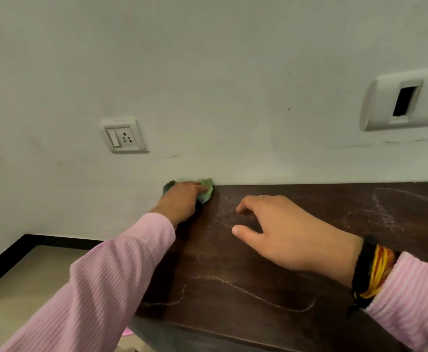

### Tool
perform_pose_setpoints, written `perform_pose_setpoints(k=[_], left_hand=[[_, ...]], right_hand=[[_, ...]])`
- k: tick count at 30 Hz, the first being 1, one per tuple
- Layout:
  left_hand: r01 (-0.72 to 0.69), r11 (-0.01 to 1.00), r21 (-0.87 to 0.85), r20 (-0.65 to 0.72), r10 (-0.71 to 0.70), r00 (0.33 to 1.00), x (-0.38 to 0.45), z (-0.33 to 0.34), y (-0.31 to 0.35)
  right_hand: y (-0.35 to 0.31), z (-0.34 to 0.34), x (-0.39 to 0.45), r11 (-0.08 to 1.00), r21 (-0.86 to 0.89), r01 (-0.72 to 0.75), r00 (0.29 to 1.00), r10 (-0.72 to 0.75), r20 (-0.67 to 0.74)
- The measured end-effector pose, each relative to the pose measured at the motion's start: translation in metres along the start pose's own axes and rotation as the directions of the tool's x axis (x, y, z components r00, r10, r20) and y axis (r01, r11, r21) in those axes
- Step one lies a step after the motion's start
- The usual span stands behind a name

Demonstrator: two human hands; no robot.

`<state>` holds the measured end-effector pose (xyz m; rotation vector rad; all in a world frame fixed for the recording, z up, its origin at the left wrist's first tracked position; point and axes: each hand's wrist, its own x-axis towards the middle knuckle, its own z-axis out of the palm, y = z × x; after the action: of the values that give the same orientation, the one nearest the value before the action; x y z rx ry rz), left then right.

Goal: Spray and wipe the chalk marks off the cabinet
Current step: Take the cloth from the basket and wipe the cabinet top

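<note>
The dark wooden cabinet top [233,262] carries white chalk marks [253,290], with more chalk loops at the far right. My left hand [180,201] presses a crumpled green cloth [206,190] onto the far left corner of the top, against the wall. My right hand [279,232] hovers over the middle of the top with fingers spread and curled, holding nothing. A faint smeared chalk patch lies between the two hands. No spray bottle is clearly visible.
A white wall rises right behind the cabinet. It bears a socket plate [122,135] on the left and a larger switch plate [408,100] at the upper right. Tiled floor [30,288] with a black skirting lies to the left.
</note>
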<state>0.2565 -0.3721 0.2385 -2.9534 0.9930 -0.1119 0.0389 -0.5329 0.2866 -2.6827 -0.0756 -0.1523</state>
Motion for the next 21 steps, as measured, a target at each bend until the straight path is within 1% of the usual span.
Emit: perform_pose_setpoints(k=[3, 5, 6, 8, 10, 11, 12, 13, 15, 17, 18, 20, 21], left_hand=[[0.095, 0.995, 0.013, -0.014, -0.095, 0.995, -0.011, -0.002, -0.014], [0.121, 0.993, 0.007, -0.034, -0.121, 0.992, -0.035, 0.000, -0.022], [0.108, 0.994, -0.002, -0.041, -0.108, 0.993, -0.049, 0.001, -0.021], [0.026, 0.999, -0.047, -0.037, -0.028, 0.999, -0.067, 0.005, -0.007], [-0.078, 0.993, -0.092, -0.036, 0.075, 0.997, -0.061, 0.008, 0.012], [-0.113, 0.990, -0.079, -0.041, 0.110, 0.993, -0.050, 0.008, 0.018], [-0.113, 0.992, -0.062, -0.049, 0.110, 0.993, -0.037, 0.008, 0.021], [-0.075, 0.996, -0.054, -0.052, 0.073, 0.996, -0.025, 0.007, 0.020], [0.065, 0.998, -0.023, -0.034, -0.066, 0.997, -0.006, 0.002, 0.008], [0.182, 0.983, -0.009, -0.022, -0.182, 0.983, -0.007, -0.002, -0.009], [0.217, 0.976, -0.007, -0.012, -0.217, 0.976, -0.016, -0.005, -0.014], [0.221, 0.975, 0.018, 0.010, -0.221, 0.975, -0.043, -0.005, -0.016], [0.178, 0.984, 0.023, 0.013, -0.179, 0.984, -0.059, -0.005, -0.010]], right_hand=[[0.001, -0.001, -0.001, 1.000, -0.002, -0.006, 1.000, 0.006, 0.008], [0.002, -0.002, -0.004, 1.000, -0.005, -0.007, 1.000, 0.007, 0.015], [0.002, -0.002, -0.005, 1.000, -0.007, -0.006, 1.000, 0.006, 0.018], [0.003, -0.003, -0.007, 1.000, -0.011, -0.009, 1.000, 0.009, 0.022], [0.002, -0.003, -0.007, 1.000, -0.015, -0.014, 1.000, 0.015, 0.027], [0.001, -0.003, -0.006, 1.000, -0.019, -0.016, 0.999, 0.016, 0.028], [0.000, -0.003, -0.005, 1.000, -0.023, -0.016, 0.999, 0.016, 0.029], [0.000, -0.004, -0.005, 1.000, -0.026, -0.015, 0.999, 0.016, 0.029], [0.000, -0.006, -0.005, 0.999, -0.031, -0.014, 1.000, 0.015, 0.020], [0.002, -0.009, -0.006, 0.999, -0.027, -0.017, 1.000, 0.017, 0.008], [0.003, -0.010, -0.007, 0.999, -0.026, -0.022, 1.000, 0.022, 0.005], [0.006, -0.015, -0.009, 0.999, -0.022, -0.035, 0.999, 0.035, 0.008], [0.007, -0.017, -0.010, 0.999, -0.024, -0.037, 0.999, 0.037, 0.010]])
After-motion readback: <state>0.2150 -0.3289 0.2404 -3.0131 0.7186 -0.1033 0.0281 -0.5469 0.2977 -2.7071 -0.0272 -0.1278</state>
